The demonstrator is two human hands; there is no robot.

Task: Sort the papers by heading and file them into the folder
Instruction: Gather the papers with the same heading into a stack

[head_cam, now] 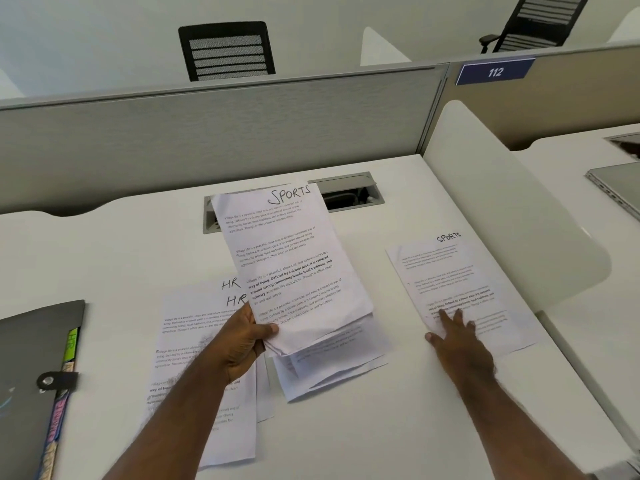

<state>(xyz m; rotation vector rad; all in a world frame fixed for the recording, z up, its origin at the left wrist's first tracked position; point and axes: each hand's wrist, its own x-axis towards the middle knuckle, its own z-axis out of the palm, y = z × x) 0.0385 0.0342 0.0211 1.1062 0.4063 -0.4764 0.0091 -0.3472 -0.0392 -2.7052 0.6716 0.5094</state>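
My left hand grips a stack of printed papers by its lower left corner and holds it above the desk; the top sheet is headed SPORTS. My right hand lies flat, fingers spread, on a single SPORTS sheet on the desk at the right. Two overlapping sheets headed HR lie under my left forearm. A few more sheets lie under the held stack, headings hidden. A dark grey folder with coloured tabs and a snap clasp rests at the left edge, closed.
A grey cable hatch is set into the white desk behind the papers. A grey partition runs along the back, a white curved divider on the right. A closed laptop sits on the neighbouring desk.
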